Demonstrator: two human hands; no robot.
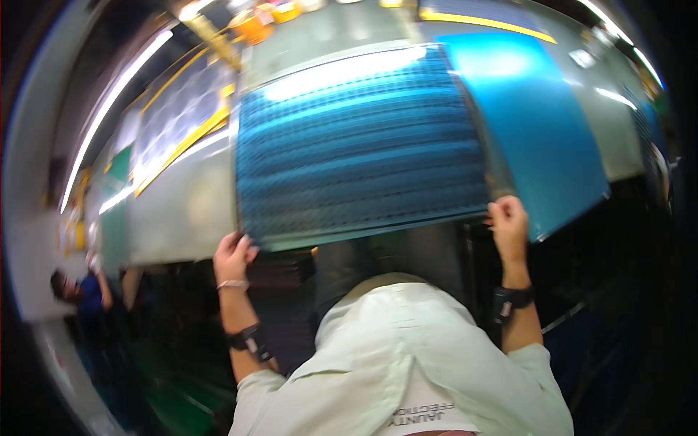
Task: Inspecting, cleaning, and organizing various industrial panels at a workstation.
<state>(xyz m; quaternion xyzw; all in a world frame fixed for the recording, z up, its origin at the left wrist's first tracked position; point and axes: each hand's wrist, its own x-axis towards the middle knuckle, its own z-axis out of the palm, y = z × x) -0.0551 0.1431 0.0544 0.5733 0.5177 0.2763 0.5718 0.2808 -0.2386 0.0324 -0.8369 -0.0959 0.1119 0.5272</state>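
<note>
A large blue sheet with rows of small dark marks [360, 145] stretches between my two hands above the table, its near edge toward me. My left hand [234, 256] pinches its near left corner, fingers closed. At the near right corner, my right hand [508, 218] is closed on the sheet in the same way. The sheet looks thin and shiny, with a bright reflection along its far edge. Motion blurs it, so what the small marks are is not plain.
To the right lies a plain blue sheet [538, 123] reaching the near edge of the grey-green table [182, 225]. A yellow-edged framed panel [178, 116] stands at the left. Orange containers [251, 27] sit at the far side. Another person [87, 291] is at the far left.
</note>
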